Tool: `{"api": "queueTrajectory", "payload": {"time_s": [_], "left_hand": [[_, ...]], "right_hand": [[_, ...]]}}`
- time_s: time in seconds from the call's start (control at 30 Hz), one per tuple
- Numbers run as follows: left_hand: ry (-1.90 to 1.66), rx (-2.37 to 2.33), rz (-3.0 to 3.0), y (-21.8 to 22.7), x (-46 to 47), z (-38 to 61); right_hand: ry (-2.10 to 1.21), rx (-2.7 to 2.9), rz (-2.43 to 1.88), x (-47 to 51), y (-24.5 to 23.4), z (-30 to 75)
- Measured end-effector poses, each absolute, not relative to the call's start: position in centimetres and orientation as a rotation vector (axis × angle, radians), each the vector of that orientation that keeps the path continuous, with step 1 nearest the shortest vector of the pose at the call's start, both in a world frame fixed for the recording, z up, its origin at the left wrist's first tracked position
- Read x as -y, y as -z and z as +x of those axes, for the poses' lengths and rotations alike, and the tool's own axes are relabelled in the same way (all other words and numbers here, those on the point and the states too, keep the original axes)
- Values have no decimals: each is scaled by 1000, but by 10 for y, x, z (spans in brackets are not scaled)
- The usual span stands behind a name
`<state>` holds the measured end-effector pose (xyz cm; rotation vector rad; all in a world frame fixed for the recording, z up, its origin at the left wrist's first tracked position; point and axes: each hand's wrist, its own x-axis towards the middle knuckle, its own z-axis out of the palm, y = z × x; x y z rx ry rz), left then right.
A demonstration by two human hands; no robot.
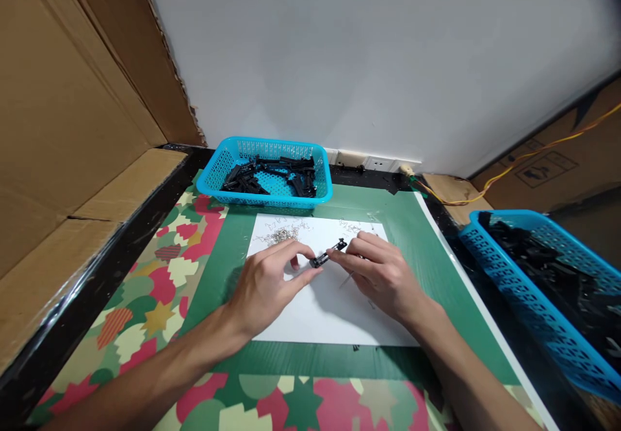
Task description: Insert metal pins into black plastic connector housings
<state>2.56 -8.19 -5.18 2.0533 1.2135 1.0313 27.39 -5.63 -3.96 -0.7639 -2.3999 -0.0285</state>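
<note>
A small, narrow black plastic part (320, 260) is held tilted above a white sheet of paper (310, 318). My left hand (272, 276) is closed, pinching the part's near-left end between thumb and forefinger. From the other side, my right hand (383, 269) has its fingers closed at the part's middle and upper end. A thin, pale metal rod (346, 280) sticks out below the right fingers; its kind cannot be made out. Beyond the left hand lies a pile of tiny brass-coloured pieces (285, 235). More tiny pieces (350, 226) are scattered beyond the part.
At the back stands a blue basket (264, 202) with black plastic parts. Another blue basket (528, 318), heaped with black parts, is at the right. Cardboard (72, 94) walls the left side. Sockets (378, 163) and a yellow-orange cable (485, 188) run along the back right.
</note>
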Motion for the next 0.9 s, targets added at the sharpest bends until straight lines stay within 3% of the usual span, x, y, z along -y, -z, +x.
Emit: {"api": "queueTrajectory", "payload": {"time_s": [0.27, 0.57, 0.8, 0.9], "left_hand": [[-1026, -1295, 2156, 60, 82, 25], [-1065, -1269, 2266, 65, 82, 28], [-1038, -1213, 2352, 64, 84, 27], [-1041, -1204, 2363, 63, 83, 27]], "right_hand": [[-541, 2462, -1001, 60, 22, 274], [-117, 2389, -1114, 60, 26, 273], [-865, 1667, -1127, 76, 21, 239], [-958, 1578, -1157, 78, 29, 228]]}}
